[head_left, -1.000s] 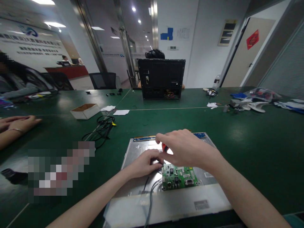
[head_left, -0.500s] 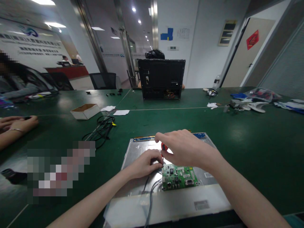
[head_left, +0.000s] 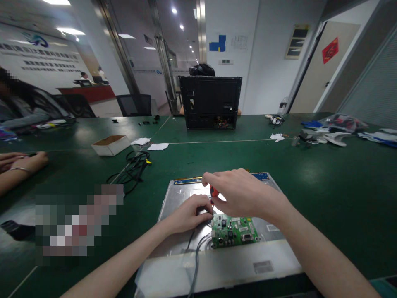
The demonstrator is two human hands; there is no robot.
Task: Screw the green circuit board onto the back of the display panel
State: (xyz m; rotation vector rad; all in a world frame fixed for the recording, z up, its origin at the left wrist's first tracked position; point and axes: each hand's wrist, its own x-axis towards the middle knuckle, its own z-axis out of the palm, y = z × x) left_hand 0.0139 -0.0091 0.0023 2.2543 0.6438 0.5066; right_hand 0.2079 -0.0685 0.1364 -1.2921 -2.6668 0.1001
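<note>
My right hand (head_left: pixel 240 192) is closed around the red and black handle of a screwdriver (head_left: pixel 213 191). Its thin shaft points down at the upper left corner of a green circuit board (head_left: pixel 235 230). Right at that tip, the thumb and fingers of my left hand (head_left: pixel 196 212) are pinched together; whatever they hold is hidden. The board lies on the silver metal back of a display panel (head_left: pixel 173 203), which is flat on the table in front of me. Grey cables (head_left: pixel 197 260) run from the board's left side toward the panel's near edge.
A black monitor housing (head_left: pixel 212 103) stands upright across the green table (head_left: pixel 325 198). To the left are coiled black cables (head_left: pixel 133 167), a white open box (head_left: pixel 111 145) and another person's hands (head_left: pixel 27 163). Plastic bags and parts (head_left: pixel 328 134) lie at the far right.
Both hands keep almost the same place and grip. The screwdriver's handle looks slightly turned; otherwise only a small shift of the whole view shows.
</note>
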